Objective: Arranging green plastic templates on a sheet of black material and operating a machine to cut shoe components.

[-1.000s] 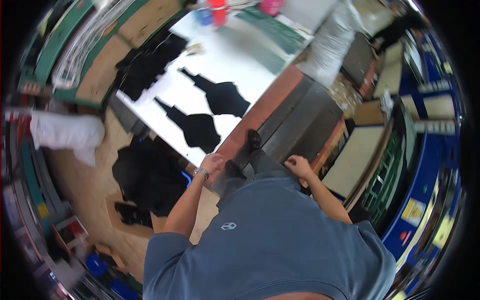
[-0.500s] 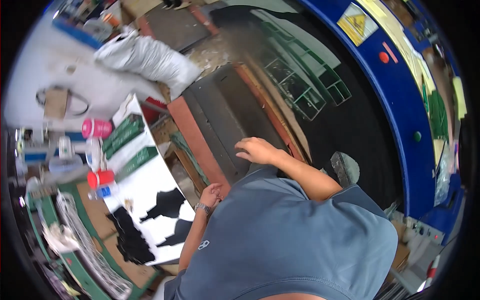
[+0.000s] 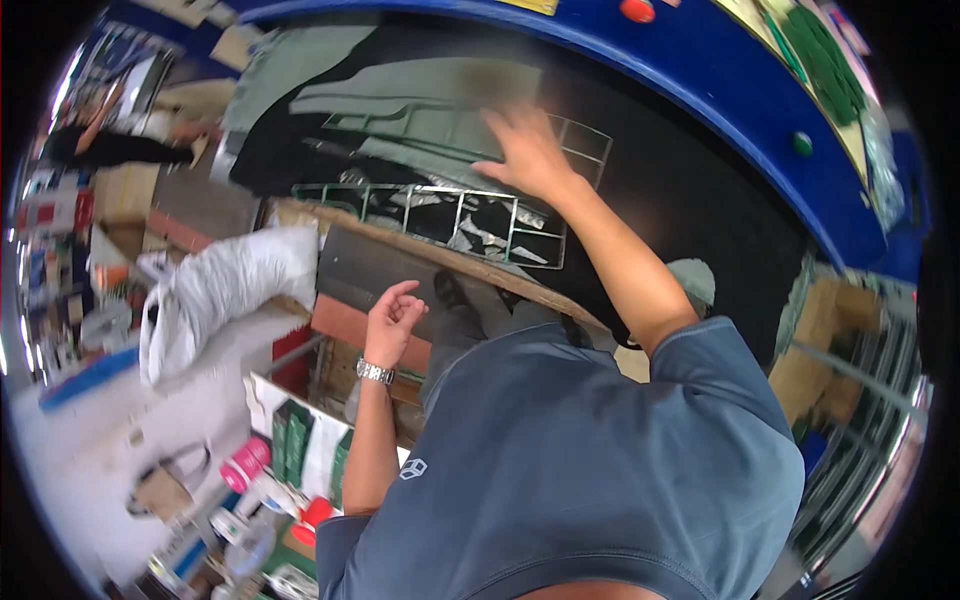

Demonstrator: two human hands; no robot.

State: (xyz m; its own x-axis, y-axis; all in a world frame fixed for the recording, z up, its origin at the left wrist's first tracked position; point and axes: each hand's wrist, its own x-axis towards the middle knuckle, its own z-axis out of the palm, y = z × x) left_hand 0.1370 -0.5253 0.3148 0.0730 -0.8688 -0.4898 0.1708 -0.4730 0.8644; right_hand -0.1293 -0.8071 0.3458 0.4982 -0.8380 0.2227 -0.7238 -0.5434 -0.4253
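Note:
My right hand [image 3: 530, 155] reaches forward with its fingers apart, blurred by motion, and holds nothing. It is over or beside a green metal frame [image 3: 603, 160] divided into compartments; contact cannot be told. A second such frame [image 3: 513, 225] lies nearer to me, with shiny scraps showing through its openings. Black sheet material [image 3: 690, 190] spreads under both frames, and grey pieces [image 3: 350, 85] lie at the far left. My left hand [image 3: 393, 325], above a metal watch [image 3: 375, 371], hangs in the air near my body, fingers loosely bent and apart, with nothing in it.
A blue machine beam [image 3: 730, 130] arches across the far side, bearing a red button [image 3: 637, 10] and a green one [image 3: 802, 143]. A wooden edge [image 3: 450, 262] borders the work surface. Left are a white sack [image 3: 235, 280], a pink container [image 3: 246, 463] and a distant person [image 3: 110, 145].
The view has swung right, toward the black material and the blue beam. My right hand has stretched forward to the green frames. My left hand has risen away from the side table.

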